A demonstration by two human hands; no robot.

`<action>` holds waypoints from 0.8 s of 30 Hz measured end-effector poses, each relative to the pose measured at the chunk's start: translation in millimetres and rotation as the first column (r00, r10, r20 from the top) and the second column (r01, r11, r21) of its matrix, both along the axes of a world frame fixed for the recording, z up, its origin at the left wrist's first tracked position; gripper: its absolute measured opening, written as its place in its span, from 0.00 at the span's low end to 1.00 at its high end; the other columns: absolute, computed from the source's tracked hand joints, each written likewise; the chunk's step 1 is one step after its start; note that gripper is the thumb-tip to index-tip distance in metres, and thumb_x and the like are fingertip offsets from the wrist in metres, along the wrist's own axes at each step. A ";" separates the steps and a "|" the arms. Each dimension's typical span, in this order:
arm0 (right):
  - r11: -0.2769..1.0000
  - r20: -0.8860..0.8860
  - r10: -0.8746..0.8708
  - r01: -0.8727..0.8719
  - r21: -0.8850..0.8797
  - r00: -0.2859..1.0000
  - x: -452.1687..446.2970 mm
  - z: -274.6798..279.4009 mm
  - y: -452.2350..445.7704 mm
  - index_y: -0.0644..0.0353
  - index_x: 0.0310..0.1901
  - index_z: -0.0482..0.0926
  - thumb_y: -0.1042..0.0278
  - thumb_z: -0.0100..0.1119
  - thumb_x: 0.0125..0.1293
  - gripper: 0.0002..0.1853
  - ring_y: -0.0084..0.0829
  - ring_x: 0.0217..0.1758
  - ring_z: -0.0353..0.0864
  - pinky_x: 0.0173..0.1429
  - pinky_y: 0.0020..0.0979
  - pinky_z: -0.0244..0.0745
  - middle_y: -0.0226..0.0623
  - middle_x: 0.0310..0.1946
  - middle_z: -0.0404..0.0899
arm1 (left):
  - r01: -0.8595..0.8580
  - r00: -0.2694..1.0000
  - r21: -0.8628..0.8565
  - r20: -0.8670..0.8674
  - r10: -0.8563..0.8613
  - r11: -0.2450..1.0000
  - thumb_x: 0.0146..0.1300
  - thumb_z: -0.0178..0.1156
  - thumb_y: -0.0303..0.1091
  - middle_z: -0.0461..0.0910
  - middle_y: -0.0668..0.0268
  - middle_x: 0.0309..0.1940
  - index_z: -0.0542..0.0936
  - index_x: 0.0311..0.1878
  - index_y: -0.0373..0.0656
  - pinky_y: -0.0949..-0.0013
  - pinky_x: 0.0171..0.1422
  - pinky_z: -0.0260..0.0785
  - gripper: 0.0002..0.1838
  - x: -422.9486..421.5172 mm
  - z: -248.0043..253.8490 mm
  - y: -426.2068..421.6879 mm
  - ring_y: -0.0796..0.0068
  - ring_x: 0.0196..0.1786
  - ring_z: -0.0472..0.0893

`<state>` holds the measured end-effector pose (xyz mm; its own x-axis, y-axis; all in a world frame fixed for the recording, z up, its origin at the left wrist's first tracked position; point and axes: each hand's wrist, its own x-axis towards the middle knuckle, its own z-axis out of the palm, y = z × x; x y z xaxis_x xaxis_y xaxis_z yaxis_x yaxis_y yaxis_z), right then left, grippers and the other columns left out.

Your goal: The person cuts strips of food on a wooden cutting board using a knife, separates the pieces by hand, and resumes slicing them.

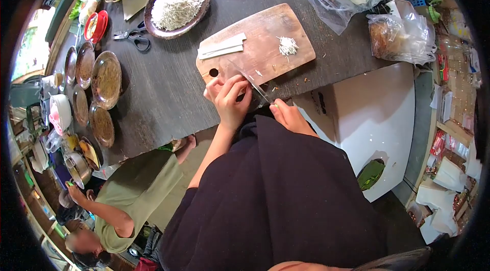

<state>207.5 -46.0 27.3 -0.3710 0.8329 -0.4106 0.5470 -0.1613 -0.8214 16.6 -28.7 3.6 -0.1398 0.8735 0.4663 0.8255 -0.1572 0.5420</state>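
Clearly, the right hand point(292, 118) is wrapped round the knife's point(259, 88) handle at the board's point(265, 26) near edge, the blade slanting far and left over the wood. Beside the blade, the left hand point(233, 99) has its fingers curled at the board's near left end; whether they pin anything cannot be told. Pale strips point(222, 48) lie on the board's left part, and a small pile of white shreds point(288, 46) sits on its right. Farther left stands a bowl point(173, 34) heaped with similar shreds, with scissors point(137, 40) just beside it on the table point(158, 92).
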 end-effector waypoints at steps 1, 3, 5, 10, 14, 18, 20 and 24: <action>1.000 0.000 0.001 -0.001 -0.001 1.000 -0.2 -0.1 0.1 0.63 0.39 0.68 0.53 0.46 0.79 0.18 0.67 0.36 0.77 0.35 0.57 0.67 0.62 0.25 0.76 | 0.001 1.000 0.005 0.003 -0.001 1.000 0.46 0.75 0.30 0.86 0.80 0.40 0.85 0.31 0.53 0.62 0.57 0.54 0.09 0.1 0.2 0.1 0.68 0.45 0.73; 1.000 0.001 0.009 -0.009 0.010 1.000 -0.2 -0.2 0.3 0.63 0.40 0.68 0.52 0.45 0.79 0.19 0.67 0.36 0.77 0.35 0.57 0.67 0.62 0.25 0.77 | 0.003 1.000 0.009 0.006 -0.003 1.000 0.46 0.75 0.29 0.86 0.80 0.40 0.85 0.31 0.53 0.62 0.58 0.54 0.09 0.9 1.9 0.1 0.67 0.46 0.73; 1.000 0.017 0.013 -0.013 0.027 1.000 -1.1 -2.6 -0.5 0.63 0.40 0.68 0.52 0.45 0.79 0.19 0.67 0.35 0.77 0.35 0.57 0.67 0.62 0.25 0.77 | -0.002 1.000 -0.011 -0.009 0.002 1.000 0.46 0.74 0.29 0.86 0.80 0.40 0.85 0.31 0.53 0.62 0.58 0.54 0.09 1.5 4.8 -0.2 0.68 0.46 0.73; 0.998 0.067 0.002 -0.006 0.060 0.998 -8.6 -2.7 1.5 0.62 0.41 0.68 0.53 0.45 0.79 0.17 0.66 0.34 0.79 0.35 0.57 0.68 0.61 0.25 0.78 | 0.009 1.000 -0.034 0.012 -0.008 0.999 0.48 0.74 0.33 0.85 0.83 0.42 0.85 0.33 0.54 0.59 0.60 0.52 0.09 -1.0 -4.3 -2.8 0.64 0.50 0.71; 0.996 0.023 -0.014 0.012 0.090 1.000 -6.8 -10.3 0.8 0.62 0.41 0.68 0.54 0.45 0.79 0.17 0.65 0.34 0.79 0.35 0.56 0.68 0.61 0.24 0.77 | 0.006 1.000 -0.030 0.004 -0.006 1.000 0.48 0.74 0.34 0.85 0.84 0.42 0.85 0.33 0.54 0.59 0.61 0.52 0.08 -1.5 -5.5 -2.5 0.64 0.51 0.70; 0.994 0.009 -0.043 0.042 0.102 0.999 0.8 -10.0 0.6 0.63 0.40 0.68 0.54 0.45 0.79 0.18 0.66 0.34 0.78 0.34 0.56 0.68 0.62 0.24 0.76 | -0.010 1.000 -0.031 0.016 0.011 0.999 0.49 0.74 0.34 0.85 0.84 0.42 0.85 0.33 0.54 0.59 0.61 0.52 0.08 0.7 -5.3 -3.0 0.64 0.51 0.71; 0.997 0.005 -0.029 0.029 0.076 1.000 1.0 -4.5 -0.2 0.63 0.40 0.68 0.54 0.45 0.79 0.18 0.66 0.34 0.77 0.34 0.56 0.68 0.62 0.24 0.75 | -0.007 1.000 -0.029 0.014 0.008 1.000 0.49 0.74 0.33 0.85 0.84 0.42 0.85 0.33 0.54 0.59 0.61 0.52 0.09 0.9 -3.7 -2.5 0.64 0.51 0.71; 0.998 -0.021 -0.001 0.003 0.064 1.000 -1.8 0.2 -2.9 0.64 0.40 0.68 0.53 0.45 0.80 0.19 0.67 0.34 0.77 0.34 0.55 0.67 0.62 0.24 0.75 | -0.004 1.000 -0.027 -0.010 0.004 1.000 0.49 0.74 0.33 0.85 0.83 0.42 0.85 0.33 0.54 0.59 0.61 0.52 0.09 -1.8 -4.9 -3.4 0.65 0.51 0.71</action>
